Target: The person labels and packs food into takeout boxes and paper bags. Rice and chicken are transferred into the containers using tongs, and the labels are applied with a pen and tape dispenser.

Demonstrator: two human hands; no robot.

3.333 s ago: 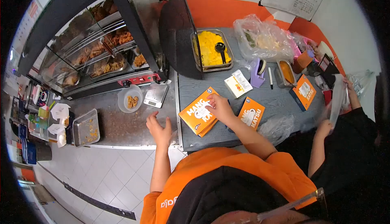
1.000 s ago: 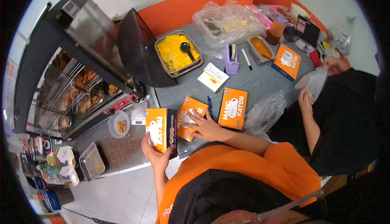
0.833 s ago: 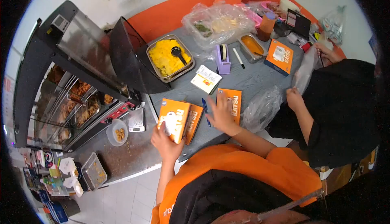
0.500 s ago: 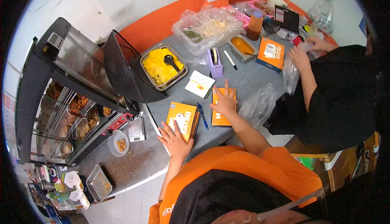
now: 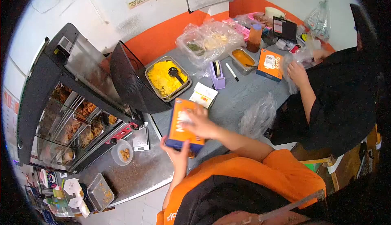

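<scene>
I hold an orange food box (image 5: 181,128) with white lettering up off the grey counter (image 5: 240,96), tilted toward me. My left hand (image 5: 176,153) supports its lower edge from underneath. My right hand (image 5: 198,123) lies over its top right face, fingers spread on the lid. A second orange box shows only as a sliver under the lifted one. Another orange box (image 5: 269,64) lies farther right on the counter, near a co-worker's hand (image 5: 298,73).
A steel tray of yellow rice (image 5: 167,78) with a black spoon sits behind the box. A glass food warmer (image 5: 81,98) stands left, with a scale (image 5: 141,139) and a bowl (image 5: 122,153) on the steel counter. A tape dispenser (image 5: 216,69), sauce tray (image 5: 244,59) and plastic bags (image 5: 257,117) crowd the right.
Both hands left the boxes lying flat and now lift one orange box together off the counter. The co-worker on the right keeps handling a plastic bag.
</scene>
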